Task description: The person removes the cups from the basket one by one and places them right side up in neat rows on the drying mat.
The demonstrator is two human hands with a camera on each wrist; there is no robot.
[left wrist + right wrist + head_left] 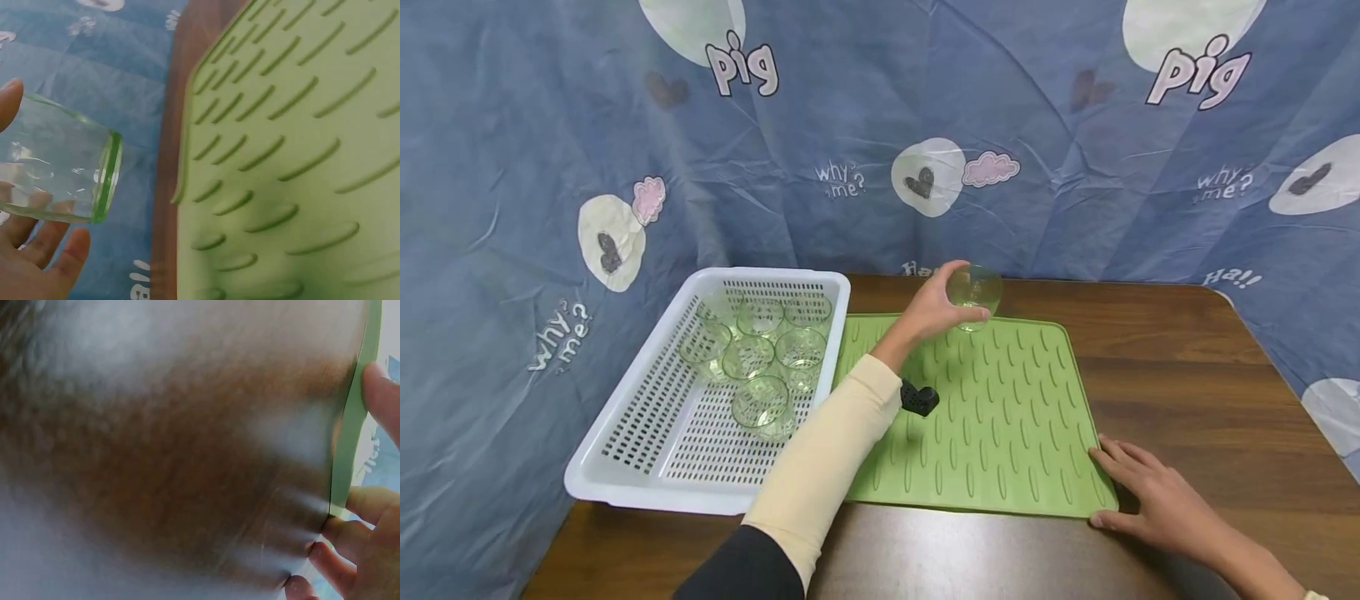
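My left hand (938,302) grips a clear, green-tinted drinking glass (976,292) round its side, thumb on one side and fingers on the other. The glass is held up over the far edge of a green ridged drying mat (1000,417); in the left wrist view its thick green-looking base (107,178) points toward the mat. My right hand (1157,496) rests at the mat's near right corner, thumb at the front edge and fingers along the right side. In the right wrist view those fingertips (340,531) lie close to the mat's green edge (350,437).
Left of the mat stands a white perforated plastic basket (625,400) with several similar glasses (762,404) in it. A wooden table (1172,367) lies underneath, and a blue printed cloth (850,108) hangs behind. A black wrist camera (919,398) sticks out from my left wrist.
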